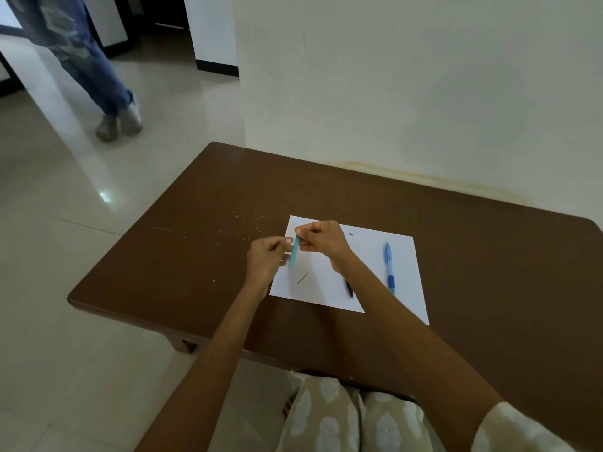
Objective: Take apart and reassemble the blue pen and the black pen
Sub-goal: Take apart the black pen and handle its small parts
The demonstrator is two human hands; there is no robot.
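Over the left edge of a white sheet of paper [365, 265], my right hand [321, 241] pinches the top of a teal pen barrel [293, 256] that hangs almost upright. My left hand [266, 256] is curled right beside it, fingertips at the barrel's middle; what it pinches is too small to tell. A whole blue pen [390, 267] lies on the right part of the sheet. A black pen part [349, 288] pokes out from under my right forearm. A thin dark refill [302, 278] lies on the sheet below my hands. A small grey piece [351, 234] sits near the sheet's far edge.
The sheet lies on a brown wooden table [202, 243] pushed against a pale wall. Tiled floor runs to the left, where a person in jeans [98, 76] stands at the far left. My lap in patterned cloth is below the table's near edge.
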